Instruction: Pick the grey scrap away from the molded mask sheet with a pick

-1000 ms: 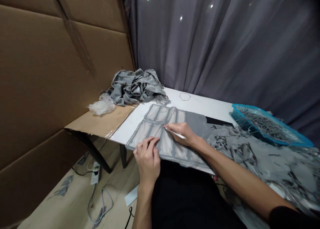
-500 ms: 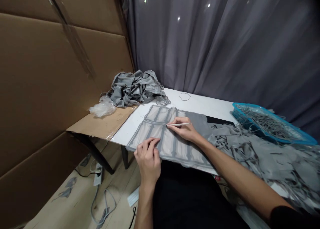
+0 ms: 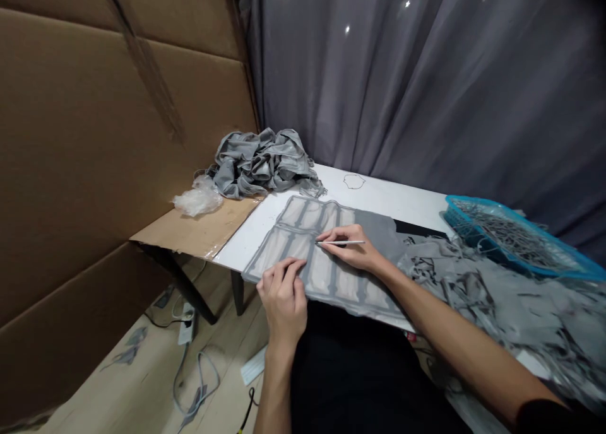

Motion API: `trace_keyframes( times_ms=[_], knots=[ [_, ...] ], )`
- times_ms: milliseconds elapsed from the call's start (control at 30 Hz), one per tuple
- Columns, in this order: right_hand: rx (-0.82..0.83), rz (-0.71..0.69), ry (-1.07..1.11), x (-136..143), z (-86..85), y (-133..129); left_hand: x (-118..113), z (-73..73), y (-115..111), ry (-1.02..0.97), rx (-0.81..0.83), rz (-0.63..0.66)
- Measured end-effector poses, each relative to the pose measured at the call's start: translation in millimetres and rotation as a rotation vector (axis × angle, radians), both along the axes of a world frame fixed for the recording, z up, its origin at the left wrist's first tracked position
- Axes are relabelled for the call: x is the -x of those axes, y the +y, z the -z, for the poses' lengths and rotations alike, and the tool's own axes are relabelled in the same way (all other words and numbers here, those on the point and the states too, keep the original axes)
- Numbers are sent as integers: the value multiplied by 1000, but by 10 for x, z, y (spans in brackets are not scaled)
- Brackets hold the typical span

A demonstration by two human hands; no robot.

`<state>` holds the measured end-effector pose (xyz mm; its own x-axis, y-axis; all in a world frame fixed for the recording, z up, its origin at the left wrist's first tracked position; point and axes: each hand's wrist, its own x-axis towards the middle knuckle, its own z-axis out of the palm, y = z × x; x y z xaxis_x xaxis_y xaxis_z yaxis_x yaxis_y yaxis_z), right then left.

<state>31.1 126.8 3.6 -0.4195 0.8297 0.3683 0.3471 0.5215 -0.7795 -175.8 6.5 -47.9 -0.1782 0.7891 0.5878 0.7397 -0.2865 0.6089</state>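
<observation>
A grey fabric panel (image 3: pixel 322 271) with rows of pale, see-through pockets divided by darker strips lies flat on the white table. My right hand (image 3: pixel 351 247) is closed round a slim, pale pen-like tool (image 3: pixel 349 242), held like a pencil. Its tip meets a darker strip near the middle of the panel; whether it is a pen or a small cutter is too fine to tell. At the panel's near left part, my left hand (image 3: pixel 285 293) has its bent fingers closed on the fabric, with fingertips resting on top.
Crumpled grey cloth (image 3: pixel 265 163) and a clear plastic bag (image 3: pixel 199 197) lie at the back left. To the right stand a blue basket (image 3: pixel 525 227) of grey cords and a heap of grey scraps (image 3: pixel 511 295). A power strip (image 3: pixel 187 323) lies on the floor.
The tool's tip has moved slightly towards me along the strip, together with my right hand. My left hand keeps its place on the panel. The whole view has shifted a little.
</observation>
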Motion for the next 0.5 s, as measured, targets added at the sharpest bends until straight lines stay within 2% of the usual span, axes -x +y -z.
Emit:
trace_keyframes(
  times_ms=[233,500],
  knots=[
    [-73,17,-47,8,-10,-34,1,1,1,-8,-22,4],
    [-345,18,-369,34,-32,-128,1,-4,4,0,0,-4]
  ],
)
